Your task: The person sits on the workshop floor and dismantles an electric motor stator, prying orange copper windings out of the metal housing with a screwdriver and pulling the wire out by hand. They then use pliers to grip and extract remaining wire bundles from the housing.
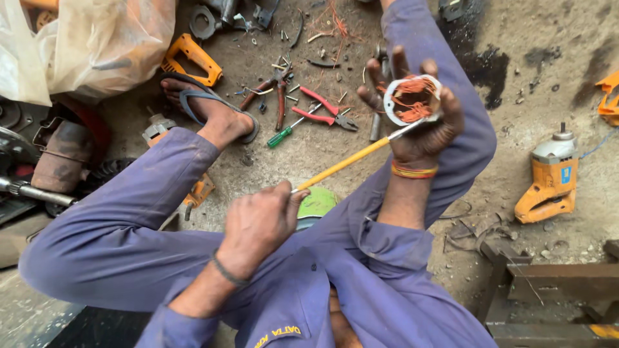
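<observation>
My right hand is raised above my knee and grips a small round motor stator, a white ring filled with copper wire. My left hand is lower, over my lap, and holds the near end of a thin yellow rod. The rod slants up to the right, and its pale tip touches the lower edge of the stator. I sit cross-legged in purple work clothes on a dirty floor, with one sandalled foot out in front.
Red-handled pliers, a green-handled screwdriver and small screws lie on the floor ahead. An orange drill stands at the right, an orange housing and a plastic bag at upper left. A green round object sits by my lap, a metal block at lower right.
</observation>
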### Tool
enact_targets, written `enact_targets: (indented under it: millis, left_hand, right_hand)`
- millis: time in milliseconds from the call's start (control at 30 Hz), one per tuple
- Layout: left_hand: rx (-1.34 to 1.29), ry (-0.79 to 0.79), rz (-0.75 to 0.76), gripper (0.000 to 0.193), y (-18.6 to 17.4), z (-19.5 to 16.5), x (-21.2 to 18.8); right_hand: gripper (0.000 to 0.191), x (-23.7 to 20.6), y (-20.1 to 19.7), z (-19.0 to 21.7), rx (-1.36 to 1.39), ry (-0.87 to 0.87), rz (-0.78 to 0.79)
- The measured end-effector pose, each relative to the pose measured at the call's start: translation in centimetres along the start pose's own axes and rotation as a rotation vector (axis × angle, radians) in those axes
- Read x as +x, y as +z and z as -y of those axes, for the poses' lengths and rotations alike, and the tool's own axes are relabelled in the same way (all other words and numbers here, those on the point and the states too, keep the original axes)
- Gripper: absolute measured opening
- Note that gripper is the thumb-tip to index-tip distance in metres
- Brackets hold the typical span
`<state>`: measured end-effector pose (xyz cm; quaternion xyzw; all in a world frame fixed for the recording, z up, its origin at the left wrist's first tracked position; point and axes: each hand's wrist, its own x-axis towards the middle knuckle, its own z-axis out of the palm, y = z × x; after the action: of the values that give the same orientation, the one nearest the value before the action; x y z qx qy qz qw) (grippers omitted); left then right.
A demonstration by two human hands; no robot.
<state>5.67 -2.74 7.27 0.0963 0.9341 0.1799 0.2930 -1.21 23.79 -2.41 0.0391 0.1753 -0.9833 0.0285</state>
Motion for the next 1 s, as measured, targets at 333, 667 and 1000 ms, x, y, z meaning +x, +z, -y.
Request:
enact_targets:
  millis: [333,667,1000]
  left_hand:
    - [-0.356,-0.223,0.287,0.043,-1.8,-2.2,-1.7]
    - [-0.396,-0.238,0.298,0.041,-2.5,-2.2,-2.1]
    - [-0.773,-0.237,0.634,0.053,-0.9,0.1,-1.8]
  right_hand:
    - [0.016,0.2,-1.8,-2.3,-0.396,-0.545,-0.198]
    - [0.023,0.0,-1.9,-1.8,-0.193,-0.439,-0.195]
    - [0.014,-0.1,-1.9,-1.5,-0.455,-0.524,-0.135]
